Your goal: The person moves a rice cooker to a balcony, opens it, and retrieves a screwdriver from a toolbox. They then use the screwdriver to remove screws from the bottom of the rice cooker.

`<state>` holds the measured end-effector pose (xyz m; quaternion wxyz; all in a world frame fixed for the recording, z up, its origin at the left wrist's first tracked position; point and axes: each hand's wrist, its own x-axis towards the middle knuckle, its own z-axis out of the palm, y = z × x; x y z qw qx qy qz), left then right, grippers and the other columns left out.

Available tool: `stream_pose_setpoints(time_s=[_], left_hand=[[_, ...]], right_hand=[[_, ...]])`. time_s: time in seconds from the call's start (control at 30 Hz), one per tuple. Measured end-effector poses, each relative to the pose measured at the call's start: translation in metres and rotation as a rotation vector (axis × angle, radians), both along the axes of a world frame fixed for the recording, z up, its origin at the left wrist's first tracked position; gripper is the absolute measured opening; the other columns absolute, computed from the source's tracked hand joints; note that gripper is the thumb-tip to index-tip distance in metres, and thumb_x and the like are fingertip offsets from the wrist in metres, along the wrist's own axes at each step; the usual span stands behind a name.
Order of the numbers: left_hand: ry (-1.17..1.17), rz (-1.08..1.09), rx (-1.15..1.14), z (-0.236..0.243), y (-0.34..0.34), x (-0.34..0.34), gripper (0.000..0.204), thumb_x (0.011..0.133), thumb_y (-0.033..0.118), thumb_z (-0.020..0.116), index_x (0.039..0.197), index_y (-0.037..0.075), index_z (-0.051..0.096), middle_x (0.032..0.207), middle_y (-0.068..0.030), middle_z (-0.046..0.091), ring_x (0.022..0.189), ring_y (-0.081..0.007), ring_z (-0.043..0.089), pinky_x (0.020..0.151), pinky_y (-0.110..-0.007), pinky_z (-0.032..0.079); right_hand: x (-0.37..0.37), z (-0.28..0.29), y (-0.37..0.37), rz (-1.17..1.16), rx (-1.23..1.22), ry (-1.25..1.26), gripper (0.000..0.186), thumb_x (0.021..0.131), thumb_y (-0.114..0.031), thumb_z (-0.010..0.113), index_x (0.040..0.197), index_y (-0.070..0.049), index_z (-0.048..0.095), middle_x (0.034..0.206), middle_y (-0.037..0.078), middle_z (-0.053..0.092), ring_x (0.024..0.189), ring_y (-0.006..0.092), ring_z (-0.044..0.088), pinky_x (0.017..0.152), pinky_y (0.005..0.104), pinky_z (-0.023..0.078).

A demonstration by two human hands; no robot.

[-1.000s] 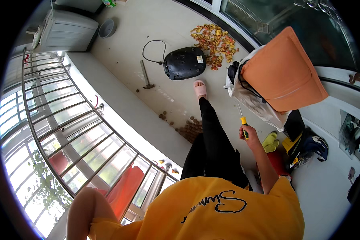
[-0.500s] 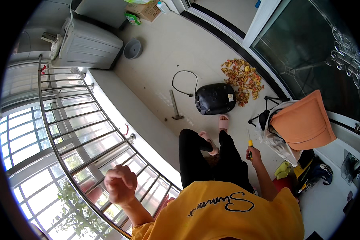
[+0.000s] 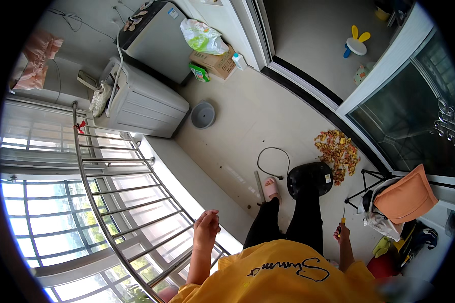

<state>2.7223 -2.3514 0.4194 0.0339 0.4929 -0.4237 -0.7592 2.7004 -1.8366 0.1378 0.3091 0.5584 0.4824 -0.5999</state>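
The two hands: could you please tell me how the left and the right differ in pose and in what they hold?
The left hand is raised beside the metal railing, while the right hand hangs low by the black trouser leg. The left hand holds nothing, its fingers loosely curled; the right hand grips a yellow-handled screwdriver. Both are bare.

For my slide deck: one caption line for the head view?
Standing on a balcony, right hand holds a yellow-handled screwdriver, left hand raised empty near the metal railing.

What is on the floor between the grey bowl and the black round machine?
In the head view, mostly bare floor, with a looped black cord near the black round machine; grey bowl.
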Motion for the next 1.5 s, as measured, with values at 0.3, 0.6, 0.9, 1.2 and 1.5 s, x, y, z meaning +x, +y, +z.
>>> stream_pose_setpoints(time_s=[0.3,0.6,0.9,1.2,1.5], left_hand=[[0.033,-0.238,0.265,-0.004,-0.054,-0.103,0.016,0.089,0.018,0.05,0.094,0.005,0.057,0.073,0.0012,0.051,0.058,-0.0076,0.042,0.053,-0.022,0.036],[-0.021,-0.67,-0.007,-0.016,-0.034,-0.255,0.021,0.092,0.017,0.047,0.098,-0.001,0.056,0.072,0.0,0.048,0.059,-0.0078,0.039,0.055,-0.022,0.036],[0.15,-0.85,0.104,-0.023,-0.022,-0.463,0.023,0.093,0.019,0.045,0.103,0.001,0.056,0.08,-0.0017,0.052,0.061,-0.0076,0.041,0.06,-0.021,0.038],[0.265,-1.071,0.223,-0.009,-0.021,-0.584,0.029,0.095,0.025,0.043,0.108,0.003,0.057,0.089,-0.0015,0.056,0.073,-0.0067,0.045,0.069,-0.021,0.041],[0.078,-1.617,0.325,-0.012,0.004,-0.681,0.033,0.094,0.027,0.041,0.108,0.0,0.054,0.09,-0.0063,0.058,0.077,-0.0112,0.052,0.074,-0.027,0.045]], right_hand=[[-0.017,0.003,-0.116,-0.146,-0.066,-0.028,0.036,0.082,-0.024,0.055,0.055,-0.018,0.034,0.046,-0.004,0.027,0.039,0.0096,0.024,0.04,0.0254,0.023],[-0.041,-0.037,-0.128,-0.226,-0.083,-0.13,0.034,0.082,-0.021,0.052,0.056,-0.014,0.032,0.048,-0.001,0.027,0.041,0.0125,0.026,0.041,0.0304,0.026],[-0.242,0.015,-0.183,-0.24,0.127,-0.155,0.034,0.08,-0.025,0.052,0.055,-0.015,0.032,0.046,-0.003,0.026,0.038,0.0107,0.025,0.037,0.0243,0.022],[-0.398,0.014,-0.206,-0.398,-0.062,0.266,0.036,0.084,-0.015,0.048,0.058,-0.013,0.023,0.051,-0.001,0.018,0.044,0.0121,0.013,0.041,0.0294,0.016],[-0.301,-0.02,-0.308,-0.739,0.216,0.241,0.024,0.075,-0.028,0.059,0.066,-0.007,0.052,0.051,0.004,0.049,0.036,0.0129,0.046,0.034,0.026,0.041]])
